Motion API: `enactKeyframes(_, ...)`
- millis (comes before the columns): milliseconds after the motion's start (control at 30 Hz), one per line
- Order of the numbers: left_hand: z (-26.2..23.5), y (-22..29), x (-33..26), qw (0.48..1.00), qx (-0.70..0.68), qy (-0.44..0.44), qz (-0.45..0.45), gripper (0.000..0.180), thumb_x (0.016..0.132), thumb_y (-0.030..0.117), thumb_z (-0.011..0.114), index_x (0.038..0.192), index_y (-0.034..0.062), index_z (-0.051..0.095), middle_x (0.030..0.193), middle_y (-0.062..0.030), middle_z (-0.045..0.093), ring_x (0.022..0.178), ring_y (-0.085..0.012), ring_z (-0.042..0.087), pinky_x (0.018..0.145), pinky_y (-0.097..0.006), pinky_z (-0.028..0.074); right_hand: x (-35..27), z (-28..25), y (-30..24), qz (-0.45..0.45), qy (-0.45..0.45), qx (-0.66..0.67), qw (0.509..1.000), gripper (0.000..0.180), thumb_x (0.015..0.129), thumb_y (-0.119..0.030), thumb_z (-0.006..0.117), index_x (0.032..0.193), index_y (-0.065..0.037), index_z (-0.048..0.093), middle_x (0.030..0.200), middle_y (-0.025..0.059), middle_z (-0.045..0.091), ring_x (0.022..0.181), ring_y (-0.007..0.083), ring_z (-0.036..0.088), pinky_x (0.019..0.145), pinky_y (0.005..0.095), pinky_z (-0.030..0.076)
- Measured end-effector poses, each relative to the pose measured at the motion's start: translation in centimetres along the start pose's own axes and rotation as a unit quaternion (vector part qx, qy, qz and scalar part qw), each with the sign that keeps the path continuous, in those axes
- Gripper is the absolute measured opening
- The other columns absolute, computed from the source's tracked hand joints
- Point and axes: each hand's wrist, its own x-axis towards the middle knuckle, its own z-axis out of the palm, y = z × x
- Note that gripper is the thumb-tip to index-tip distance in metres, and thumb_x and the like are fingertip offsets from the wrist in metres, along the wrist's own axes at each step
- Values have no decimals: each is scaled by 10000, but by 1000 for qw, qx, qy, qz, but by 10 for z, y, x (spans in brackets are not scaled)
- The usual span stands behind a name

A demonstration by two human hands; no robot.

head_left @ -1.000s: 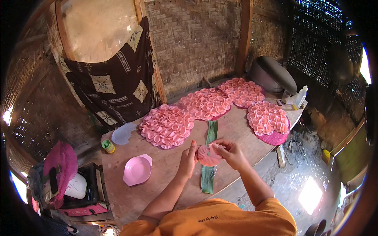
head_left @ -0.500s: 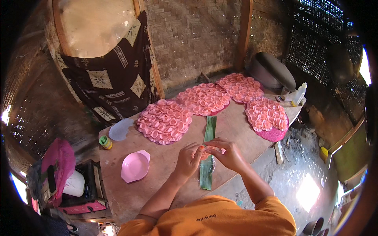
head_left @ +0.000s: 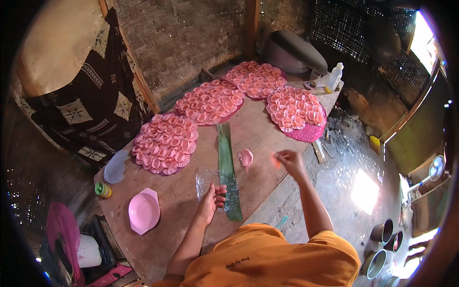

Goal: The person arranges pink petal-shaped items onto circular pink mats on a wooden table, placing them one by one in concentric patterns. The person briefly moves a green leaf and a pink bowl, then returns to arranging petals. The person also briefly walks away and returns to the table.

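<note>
A strip of green leaf [head_left: 226, 158] lies lengthwise on the wooden table in front of me. A clear plastic sheet [head_left: 204, 178] lies over its near part and sticks out to the left. My left hand [head_left: 210, 204] is at the near edge of the sheet, thumb apart and fingers loosely bent, with nothing visible in it. To the right of the leaf sits a lump of pink dough [head_left: 245, 157]. Past it, my right hand [head_left: 291, 161] hovers over the table edge with fingers pinched on a small pink-orange piece [head_left: 276, 160], blurred by motion.
Several round pink trays [head_left: 313, 132] along the back hold many small pink cup-shaped pieces [head_left: 165, 143]. At left are a pink bowl [head_left: 143, 211] and a green-topped jar [head_left: 103, 190]. A large dark pot [head_left: 287, 55] and a bottle [head_left: 335, 76] stand at the back right.
My hands, together over the leaf before, have moved apart, the right one going right with the small piece. The dough lump and the plastic sheet now show. The view has swung right.
</note>
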Motion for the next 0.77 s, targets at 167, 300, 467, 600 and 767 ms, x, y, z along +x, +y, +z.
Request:
enactKeyframes(167, 3, -4, 7, 1000, 23, -11, 15, 588, 1045, 575, 422, 1272, 67, 613, 1124, -32, 657, 879, -103, 613, 806, -268, 488, 46, -33, 28, 3, 108, -58, 992, 447, 957, -452, 687, 906, -16, 773, 760, 39, 711, 682, 94, 630, 623, 270, 477)
enactKeyframes(300, 2, 0, 7, 999, 40, -10, 21, 585, 1048, 569, 417, 1287, 68, 601, 1145, -36, 661, 893, -108, 621, 811, -273, 489, 72, -26, 58, 60, 118, 71, 989, 528, 987, -490, 617, 823, -14, 777, 753, 72, 717, 673, 133, 646, 627, 301, 487)
enactKeyframes(467, -11, 0, 3, 999, 30, 2, 32, 573, 1052, 558, 413, 1294, 71, 593, 1165, -40, 670, 912, -109, 630, 822, -280, 495, 71, -22, 60, -42, 155, -378, 912, 483, 995, -417, 600, 750, -41, 778, 819, 142, 726, 764, 298, 685, 731, 409, 511)
enactKeyframes(600, -16, 0, 2, 999, 13, 4, 34, 564, 1052, 552, 420, 1294, 72, 590, 1207, -52, 673, 940, -125, 642, 839, -292, 502, 46, 16, 28, -189, 190, -406, 874, 243, 951, -266, 604, 996, -99, 775, 1056, 134, 715, 1030, 272, 646, 893, 468, 471)
enactKeyframes(767, -5, 3, 11, 999, -2, -37, 38, 563, 1054, 529, 428, 1348, 66, 555, 1280, -77, 661, 993, -160, 653, 894, -310, 502, 29, 106, 8, -151, -40, -399, 904, 546, 876, -435, 696, 1339, -150, 634, 1534, 185, 420, 1199, 377, 535, 1040, 532, 432)
